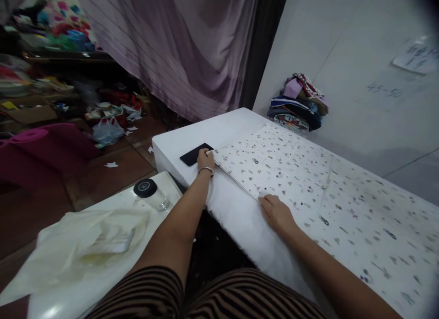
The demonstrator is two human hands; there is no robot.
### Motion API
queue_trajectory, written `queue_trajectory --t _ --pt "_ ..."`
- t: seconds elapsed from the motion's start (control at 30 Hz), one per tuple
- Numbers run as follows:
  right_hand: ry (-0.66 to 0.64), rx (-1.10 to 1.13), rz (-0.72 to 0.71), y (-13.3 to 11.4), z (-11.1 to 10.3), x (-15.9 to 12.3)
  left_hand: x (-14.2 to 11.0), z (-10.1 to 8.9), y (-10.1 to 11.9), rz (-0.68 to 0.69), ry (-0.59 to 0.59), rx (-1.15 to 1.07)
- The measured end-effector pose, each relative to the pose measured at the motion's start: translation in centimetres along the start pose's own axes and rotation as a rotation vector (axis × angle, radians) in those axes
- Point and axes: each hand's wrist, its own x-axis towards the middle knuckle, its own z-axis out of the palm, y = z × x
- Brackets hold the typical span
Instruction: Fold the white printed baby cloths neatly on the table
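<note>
A white fabric sheet with a small scattered print (288, 172) lies spread over a table covered in white cloth (192, 131). At its near left corner, my left hand (206, 159) grips the fabric, fingers closed around the corner. Further along the same edge, my right hand (277, 213) has its fingers closed on the fabric's border, thumb on top. Beside my left hand lies a flat black rectangular object (192, 156), partly covered by that hand.
A small white side table (137, 213) at left carries a black-lidded clear jar (145, 188) and a crumpled pale bag (78, 246). Folded clothes (297, 104) are piled by the wall. A purple curtain (192, 49) hangs behind. Bags and boxes clutter the floor at left.
</note>
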Motion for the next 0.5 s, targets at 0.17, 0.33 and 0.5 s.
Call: queue_trajectory --t 0.17,0.33,0.5 --pt "-0.039 -0.078 0.049 -0.8 0.4 -1.0 -0.3 -0.3 0.7 0.032 0.029 0.122" --pt "-0.027 0.009 0.14 0.4 0.0 -4.7 -0.7 -0.7 1.6 0.055 -0.01 0.208" --pt "0.073 0.118 0.243 2.8 -0.2 -12.0 -0.8 -0.5 2.6 0.078 -0.093 0.32"
